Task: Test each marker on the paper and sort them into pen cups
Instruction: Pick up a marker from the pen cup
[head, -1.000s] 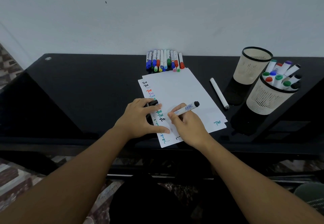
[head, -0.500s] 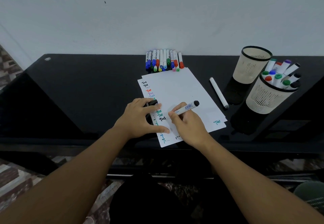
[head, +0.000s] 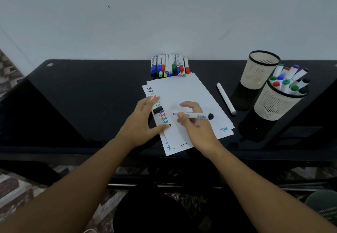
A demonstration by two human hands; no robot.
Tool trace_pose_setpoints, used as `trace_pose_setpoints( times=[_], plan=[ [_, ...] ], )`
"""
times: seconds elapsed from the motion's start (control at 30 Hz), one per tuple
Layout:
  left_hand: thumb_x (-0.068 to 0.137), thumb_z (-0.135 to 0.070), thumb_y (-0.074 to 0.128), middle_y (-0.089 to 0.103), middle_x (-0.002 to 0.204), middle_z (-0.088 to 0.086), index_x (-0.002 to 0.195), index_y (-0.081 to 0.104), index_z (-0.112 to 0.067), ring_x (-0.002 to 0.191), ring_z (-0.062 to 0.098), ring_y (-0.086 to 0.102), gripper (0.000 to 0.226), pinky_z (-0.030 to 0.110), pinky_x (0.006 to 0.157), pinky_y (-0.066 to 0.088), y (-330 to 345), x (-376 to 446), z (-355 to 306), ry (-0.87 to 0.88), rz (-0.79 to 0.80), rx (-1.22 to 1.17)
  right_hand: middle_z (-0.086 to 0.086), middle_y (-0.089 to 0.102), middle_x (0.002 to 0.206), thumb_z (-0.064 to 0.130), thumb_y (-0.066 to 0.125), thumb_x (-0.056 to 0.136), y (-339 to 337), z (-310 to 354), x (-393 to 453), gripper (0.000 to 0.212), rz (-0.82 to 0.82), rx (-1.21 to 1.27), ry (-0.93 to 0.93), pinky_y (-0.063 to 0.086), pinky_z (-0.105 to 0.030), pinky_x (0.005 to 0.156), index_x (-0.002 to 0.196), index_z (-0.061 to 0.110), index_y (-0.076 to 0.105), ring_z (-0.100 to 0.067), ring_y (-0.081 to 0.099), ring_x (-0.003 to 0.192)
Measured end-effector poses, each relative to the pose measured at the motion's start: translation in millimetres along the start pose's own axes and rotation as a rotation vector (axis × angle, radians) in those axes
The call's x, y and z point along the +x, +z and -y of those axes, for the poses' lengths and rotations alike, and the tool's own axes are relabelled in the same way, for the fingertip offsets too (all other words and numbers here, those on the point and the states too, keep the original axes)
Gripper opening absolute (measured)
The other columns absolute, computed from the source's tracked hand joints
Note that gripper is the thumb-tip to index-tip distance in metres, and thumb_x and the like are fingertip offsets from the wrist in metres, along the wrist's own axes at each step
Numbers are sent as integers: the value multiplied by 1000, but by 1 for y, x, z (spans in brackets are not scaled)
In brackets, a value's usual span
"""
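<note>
The right hand (head: 196, 123) grips a black marker (head: 193, 116) lying nearly level above the paper (head: 191, 94), its bare tip pointing left toward the left hand (head: 144, 121) and its black end pointing right. The left hand rests on the sheet's left edge with thumb and fingers spread; a black cap (head: 158, 110) sits between its fingers, probably pinched, though the hold is hard to make out. A column of coloured "Test" words runs down the paper beside that hand. A row of markers (head: 169, 65) lies at the table's (head: 82, 95) back edge, just beyond the paper. A white pen (head: 226, 98) lies right of the sheets. Further right stand two cups: the far cup (head: 259, 70) and the near cup (head: 277, 103), which holds capped markers.
</note>
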State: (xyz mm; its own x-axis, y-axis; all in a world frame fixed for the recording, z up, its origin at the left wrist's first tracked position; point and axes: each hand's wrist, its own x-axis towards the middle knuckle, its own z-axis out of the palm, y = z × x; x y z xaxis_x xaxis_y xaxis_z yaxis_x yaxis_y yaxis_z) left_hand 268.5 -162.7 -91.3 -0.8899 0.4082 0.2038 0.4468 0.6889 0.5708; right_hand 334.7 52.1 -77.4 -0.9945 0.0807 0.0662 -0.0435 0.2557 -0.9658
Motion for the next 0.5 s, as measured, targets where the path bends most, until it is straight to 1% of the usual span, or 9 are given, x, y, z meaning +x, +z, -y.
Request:
trace_pose_setpoints(
  times=[0.07,0.17,0.23,0.3,0.33,0.4,0.43,0.47,0.5],
  plan=[
    [87,-53,73,32,153,-9,154,29,-34,134,5,41,82,30,107,41,0,4,1,-59,-47,-41,2,71,82,35,56,106,0,2,-2,14,-4,47,-10,51,-21,81,116,43,63,-7,66,87],
    [95,-40,68,43,138,-6,146,49,-22,125,8,46,58,29,105,42,-1,13,1,-158,-52,-19,4,71,83,27,55,107,-1,1,-3,14,-24,7,-31,54,-30,83,110,35,66,-9,67,87],
    [98,-34,65,46,128,-5,137,59,-20,122,12,46,42,26,101,39,0,19,-3,-187,-55,9,10,72,98,14,52,106,-3,-4,-1,33,17,-58,-31,53,-27,83,126,40,57,-8,66,98],
    [101,-30,61,48,121,-4,132,64,-21,119,16,44,33,25,97,37,5,22,-8,-197,-62,25,18,65,119,-2,47,102,-6,-4,1,65,91,-107,15,50,-18,77,146,44,39,-1,62,106],
    [101,-29,59,49,118,-5,130,64,-23,116,16,43,30,25,95,37,8,22,-9,-198,-72,28,19,60,128,-5,46,101,-8,-3,2,74,134,-115,43,49,-14,77,152,45,31,4,59,110],
    [102,-26,58,53,114,-7,127,65,-26,111,14,46,26,23,90,40,12,18,-9,-182,-122,22,18,51,139,-2,45,103,-11,2,6,75,205,-81,92,46,-4,78,157,46,23,13,52,115],
    [102,-25,59,56,114,-8,125,66,-26,108,13,49,24,21,86,41,13,16,-9,-168,-156,8,17,50,141,1,41,104,-13,6,7,71,228,-41,112,44,-3,82,156,46,25,13,52,116],
    [101,-24,59,60,114,-8,124,66,-27,107,12,51,24,21,85,42,14,14,-10,-155,-184,-10,16,51,141,5,38,105,-15,9,9,64,228,11,116,43,-7,93,155,45,30,10,53,118],
    [101,-24,60,63,115,-9,124,67,-26,106,11,53,24,24,86,44,14,13,-11,-144,-204,-29,14,53,140,10,37,107,-17,11,12,56,197,60,109,41,-16,105,151,44,38,4,55,121]
  ],
)
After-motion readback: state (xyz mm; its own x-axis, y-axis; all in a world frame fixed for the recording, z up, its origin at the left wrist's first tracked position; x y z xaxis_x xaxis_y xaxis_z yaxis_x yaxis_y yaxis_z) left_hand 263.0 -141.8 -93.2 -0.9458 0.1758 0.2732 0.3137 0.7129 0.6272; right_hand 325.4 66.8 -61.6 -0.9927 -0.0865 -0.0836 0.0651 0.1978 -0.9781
